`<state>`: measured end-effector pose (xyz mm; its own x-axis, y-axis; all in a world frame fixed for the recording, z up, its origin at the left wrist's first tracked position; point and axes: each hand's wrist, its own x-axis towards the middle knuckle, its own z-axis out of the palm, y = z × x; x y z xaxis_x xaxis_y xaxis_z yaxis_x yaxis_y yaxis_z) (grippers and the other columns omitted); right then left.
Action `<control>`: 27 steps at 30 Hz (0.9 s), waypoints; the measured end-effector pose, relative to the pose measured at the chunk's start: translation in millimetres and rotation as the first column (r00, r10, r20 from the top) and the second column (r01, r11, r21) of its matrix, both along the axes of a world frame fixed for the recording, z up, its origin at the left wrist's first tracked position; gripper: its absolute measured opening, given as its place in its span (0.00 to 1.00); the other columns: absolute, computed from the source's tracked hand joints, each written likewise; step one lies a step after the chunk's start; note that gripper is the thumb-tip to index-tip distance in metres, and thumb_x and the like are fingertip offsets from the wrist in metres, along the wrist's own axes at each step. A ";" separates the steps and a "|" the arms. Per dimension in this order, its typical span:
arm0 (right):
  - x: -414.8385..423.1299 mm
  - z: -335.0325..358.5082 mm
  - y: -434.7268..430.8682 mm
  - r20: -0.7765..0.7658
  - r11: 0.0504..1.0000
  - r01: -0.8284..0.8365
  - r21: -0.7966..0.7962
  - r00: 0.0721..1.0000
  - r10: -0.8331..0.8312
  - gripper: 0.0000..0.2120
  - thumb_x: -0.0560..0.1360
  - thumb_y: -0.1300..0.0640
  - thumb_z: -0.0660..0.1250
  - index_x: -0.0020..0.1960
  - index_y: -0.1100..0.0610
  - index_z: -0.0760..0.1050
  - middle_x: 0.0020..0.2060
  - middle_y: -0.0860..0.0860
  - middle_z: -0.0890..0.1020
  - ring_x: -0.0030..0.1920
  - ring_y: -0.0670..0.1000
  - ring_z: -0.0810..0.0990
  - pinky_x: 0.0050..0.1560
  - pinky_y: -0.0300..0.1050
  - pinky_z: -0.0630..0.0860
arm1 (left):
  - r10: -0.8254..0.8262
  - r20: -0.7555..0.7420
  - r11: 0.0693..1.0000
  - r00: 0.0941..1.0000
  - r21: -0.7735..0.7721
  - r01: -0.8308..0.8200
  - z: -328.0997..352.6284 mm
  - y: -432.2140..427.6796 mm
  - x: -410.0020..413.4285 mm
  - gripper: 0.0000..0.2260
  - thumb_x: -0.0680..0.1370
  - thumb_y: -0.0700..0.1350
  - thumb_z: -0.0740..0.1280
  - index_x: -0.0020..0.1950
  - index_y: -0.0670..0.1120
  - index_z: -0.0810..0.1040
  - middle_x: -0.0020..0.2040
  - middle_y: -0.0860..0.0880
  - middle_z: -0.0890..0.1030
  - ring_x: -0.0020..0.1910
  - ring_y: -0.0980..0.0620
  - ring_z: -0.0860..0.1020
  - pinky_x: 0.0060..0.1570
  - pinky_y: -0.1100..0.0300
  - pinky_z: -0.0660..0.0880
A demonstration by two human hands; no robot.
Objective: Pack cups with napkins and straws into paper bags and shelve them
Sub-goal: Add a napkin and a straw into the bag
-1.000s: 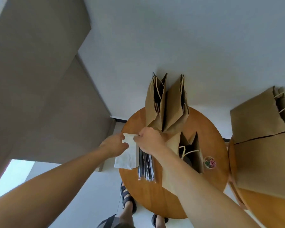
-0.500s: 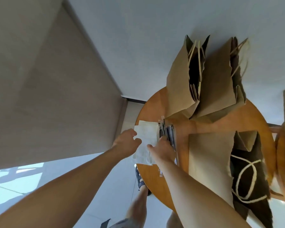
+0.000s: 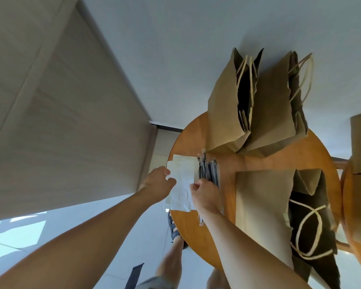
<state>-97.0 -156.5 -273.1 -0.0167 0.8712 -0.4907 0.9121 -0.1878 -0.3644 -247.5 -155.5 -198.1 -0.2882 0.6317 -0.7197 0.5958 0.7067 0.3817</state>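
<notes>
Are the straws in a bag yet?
No, the straws lie on the table beside the napkins, outside the nearest bag.

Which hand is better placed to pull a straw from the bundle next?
Right, probably. The right hand is at the right edge of the napkins, beside the wrapped straws. The left hand is at their left edge, with the whole stack between it and the straws.
</notes>
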 end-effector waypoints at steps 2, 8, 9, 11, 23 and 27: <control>1.2 1.0 -1.5 0.017 0.999 0.007 0.036 1.000 -0.008 0.13 0.80 0.46 0.61 0.51 0.51 0.81 0.43 0.45 0.83 0.38 0.44 0.79 0.30 0.36 0.73 | -0.005 0.001 1.000 1.000 -0.006 0.005 -1.0 -3.1 -0.1 0.17 0.81 0.46 0.63 0.69 0.45 0.71 0.68 0.47 0.74 0.62 0.49 0.74 0.53 0.60 0.71; -6.3 11.5 -9.1 -0.406 0.972 0.231 -0.051 0.884 -0.231 0.03 0.75 0.55 0.69 0.46 0.53 0.76 0.41 0.46 0.82 0.43 0.47 0.81 0.35 0.30 0.72 | 0.084 0.053 0.996 0.995 -0.008 -0.083 -0.5 -8.9 0.6 0.17 0.82 0.46 0.62 0.70 0.44 0.71 0.67 0.47 0.74 0.60 0.50 0.73 0.52 0.61 0.67; -7.7 16.0 -9.2 -0.485 0.955 0.282 -0.093 0.825 -0.291 0.04 0.74 0.58 0.70 0.45 0.53 0.75 0.40 0.46 0.81 0.43 0.48 0.81 0.37 0.31 0.74 | 0.126 0.081 0.992 0.989 -0.004 -0.126 -1.1 -8.2 1.1 0.17 0.82 0.47 0.62 0.69 0.44 0.71 0.66 0.46 0.75 0.57 0.51 0.73 0.52 0.60 0.68; -9.2 26.6 -9.9 -0.582 0.905 0.388 -0.177 0.700 -0.414 0.07 0.72 0.63 0.70 0.43 0.54 0.73 0.38 0.48 0.80 0.42 0.49 0.80 0.38 0.35 0.75 | 0.210 0.139 0.978 0.968 -0.012 -0.210 -3.2 -5.8 2.0 0.18 0.81 0.50 0.62 0.68 0.43 0.72 0.64 0.45 0.77 0.55 0.51 0.74 0.52 0.57 0.70; 40.4 25.5 -27.2 -0.589 0.733 0.652 -0.195 0.520 -0.619 0.03 0.77 0.59 0.69 0.46 0.52 0.77 0.39 0.46 0.82 0.47 0.52 0.82 0.47 0.46 0.78 | 0.549 0.649 0.818 0.526 -0.288 -0.498 -17.2 -4.3 23.0 0.19 0.77 0.40 0.70 0.68 0.43 0.73 0.62 0.42 0.80 0.60 0.41 0.79 0.59 0.43 0.78; 57.8 -7.9 -28.5 -0.120 0.890 0.449 -0.079 0.882 -0.456 0.13 0.77 0.51 0.68 0.59 0.53 0.75 0.54 0.49 0.81 0.55 0.54 0.80 0.50 0.45 0.74 | 0.528 0.581 0.832 0.620 -0.207 -0.515 -18.4 -6.7 23.9 0.13 0.79 0.40 0.66 0.64 0.44 0.74 0.60 0.42 0.80 0.58 0.41 0.79 0.61 0.41 0.76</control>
<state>-39.2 -185.0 -281.0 0.3064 0.7750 -0.5528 0.6681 -0.5887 -0.4551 -223.6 -162.2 -216.4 -0.0779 0.4964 -0.8646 -0.2207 0.8371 0.5005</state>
